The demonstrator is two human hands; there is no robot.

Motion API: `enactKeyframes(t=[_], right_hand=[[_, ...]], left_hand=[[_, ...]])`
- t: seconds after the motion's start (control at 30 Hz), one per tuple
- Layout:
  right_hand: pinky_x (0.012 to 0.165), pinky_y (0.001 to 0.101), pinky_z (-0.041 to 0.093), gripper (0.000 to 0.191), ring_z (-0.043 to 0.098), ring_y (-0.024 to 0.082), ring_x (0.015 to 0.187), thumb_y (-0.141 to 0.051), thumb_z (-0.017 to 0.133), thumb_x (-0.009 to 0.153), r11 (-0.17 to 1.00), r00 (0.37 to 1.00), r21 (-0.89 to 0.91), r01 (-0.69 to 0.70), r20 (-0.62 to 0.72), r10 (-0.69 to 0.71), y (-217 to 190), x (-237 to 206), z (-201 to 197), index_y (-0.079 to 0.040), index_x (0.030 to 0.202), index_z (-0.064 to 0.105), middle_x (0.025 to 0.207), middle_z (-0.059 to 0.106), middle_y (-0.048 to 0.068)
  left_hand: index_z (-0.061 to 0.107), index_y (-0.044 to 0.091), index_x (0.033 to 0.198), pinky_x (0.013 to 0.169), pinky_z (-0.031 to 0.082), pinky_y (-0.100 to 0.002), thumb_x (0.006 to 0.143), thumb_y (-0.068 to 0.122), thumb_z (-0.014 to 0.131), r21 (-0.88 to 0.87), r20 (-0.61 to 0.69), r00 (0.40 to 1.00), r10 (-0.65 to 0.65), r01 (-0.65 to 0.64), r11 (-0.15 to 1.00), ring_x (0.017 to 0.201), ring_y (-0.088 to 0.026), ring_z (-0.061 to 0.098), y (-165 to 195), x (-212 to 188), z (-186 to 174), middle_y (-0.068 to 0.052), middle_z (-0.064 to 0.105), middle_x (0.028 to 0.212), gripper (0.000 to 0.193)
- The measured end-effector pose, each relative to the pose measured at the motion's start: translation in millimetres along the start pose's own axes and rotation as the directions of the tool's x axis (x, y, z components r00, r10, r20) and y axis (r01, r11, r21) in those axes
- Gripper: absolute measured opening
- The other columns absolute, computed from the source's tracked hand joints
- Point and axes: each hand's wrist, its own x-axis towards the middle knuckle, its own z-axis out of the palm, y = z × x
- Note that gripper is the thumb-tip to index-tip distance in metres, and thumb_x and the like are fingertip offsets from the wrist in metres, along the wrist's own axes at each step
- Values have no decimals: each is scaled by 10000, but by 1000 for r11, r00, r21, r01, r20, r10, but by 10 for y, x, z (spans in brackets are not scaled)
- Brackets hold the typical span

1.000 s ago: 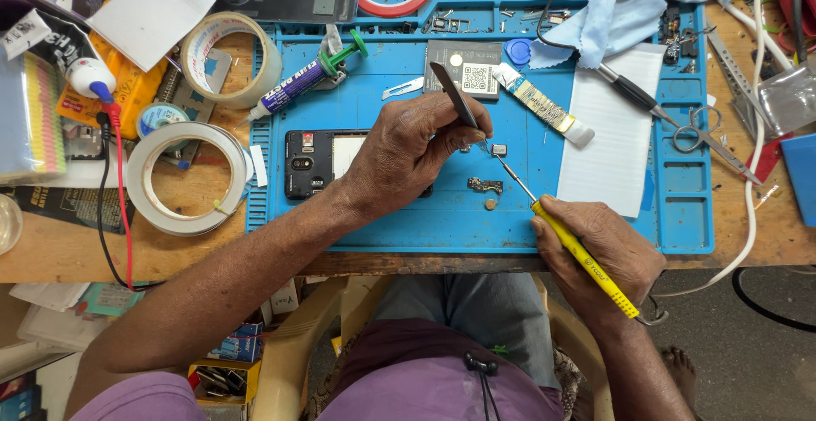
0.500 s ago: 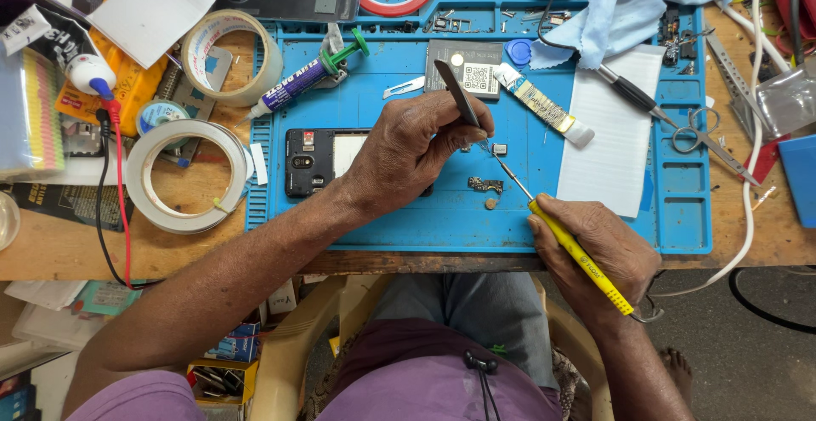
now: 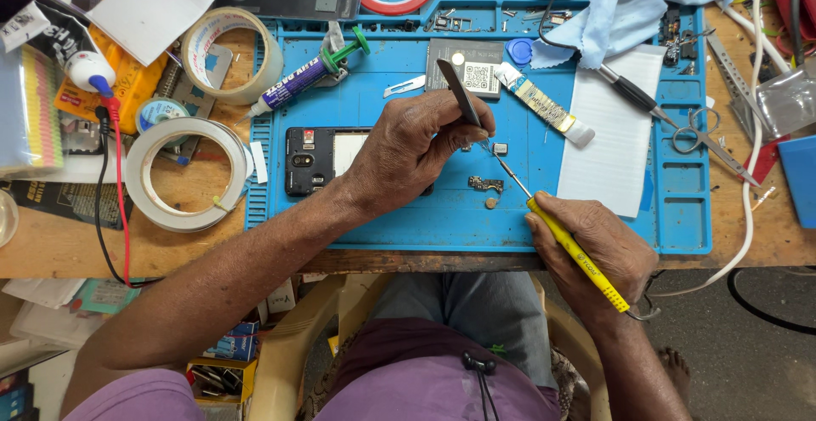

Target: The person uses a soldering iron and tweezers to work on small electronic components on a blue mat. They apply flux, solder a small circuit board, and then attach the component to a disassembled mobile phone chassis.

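On the blue mat [image 3: 408, 225] that covered the middle of the desk [image 3: 51, 247], both hands were busy over some small parts. The left hand [image 3: 408, 145] rested on an opened phone [image 3: 310, 160] and hid its right part. Its fingers were closed on dark tweezers [image 3: 459, 91], which pointed down to a spot just beside a small grey chip [image 3: 501, 148]. The right hand [image 3: 599, 255] was at the front edge of the mat, closed around a yellow iron [image 3: 578, 255]. The thin metal tip [image 3: 507, 173] of the iron reached up and left, and it ended very near the tweezers' point; I could not tell if the two touched. A little below the tip lay a small dark board [image 3: 485, 184] and, just under it, a round brownish piece [image 3: 490, 203], both apart from the hands.

Behind the hands, a white tube [image 3: 544, 106] lay tilted on the mat, with a white sheet [image 3: 614, 132] to its right. A purple syringe [image 3: 299, 78] with a green plunger lay at the upper left of the mat. Two tape rolls [image 3: 185, 174] sat on the desk left of the mat, one big and one smaller behind it. Scissors [image 3: 705, 142] lay near the right edge of the mat, and a light blue cloth [image 3: 620, 13] was at the far side.
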Motion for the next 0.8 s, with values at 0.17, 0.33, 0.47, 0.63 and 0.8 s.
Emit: enactKeyframes(t=[0.17,0.33,0.47,0.63,0.8], right_hand=[[823,285,632,290,766,190,953,-55,825,918,1000,1000,-6,2,8,-2,-6,7,-8,-54,1192,732,1054,770,114],[817,283,630,284,765,182,947,-56,825,922,1000,1000,6,-31,-1,31,-16,-4,-10,-61,1191,735,1055,770,112],[818,279,632,282,767,182,951,-61,827,921,1000,1000,9,-22,-4,22,-9,-5,0,-65,1188,737,1056,772,110],[823,277,634,279,768,183,953,-64,828,926,1000,1000,-9,-10,-1,10,-8,-8,5,-65,1189,737,1057,772,110],[803,278,627,286,764,177,931,-68,829,916,1000,1000,-16,-17,4,17,5,-15,-3,-60,1187,740,1041,772,107]], left_hand=[[670,63,1125,751,623,-275,1039,57,669,2,-1,1000,10,-10,1000,873,-114,718,-1,0,-1,-31,723,971,86],[677,63,1113,737,626,-279,1032,56,675,14,11,1000,-21,21,1000,852,-118,719,-6,-7,0,-37,727,956,82],[662,63,1136,793,645,-277,1041,59,663,11,-3,999,37,-37,999,930,-119,738,-17,-12,2,-36,731,1006,95],[675,68,1120,730,626,-269,1028,68,673,18,1,1000,3,-3,1000,844,-105,717,-25,-15,10,-26,731,958,92],[672,67,1125,740,627,-271,1041,62,664,-2,-2,1000,3,-3,1000,855,-107,712,-17,-14,9,-26,722,957,84]])
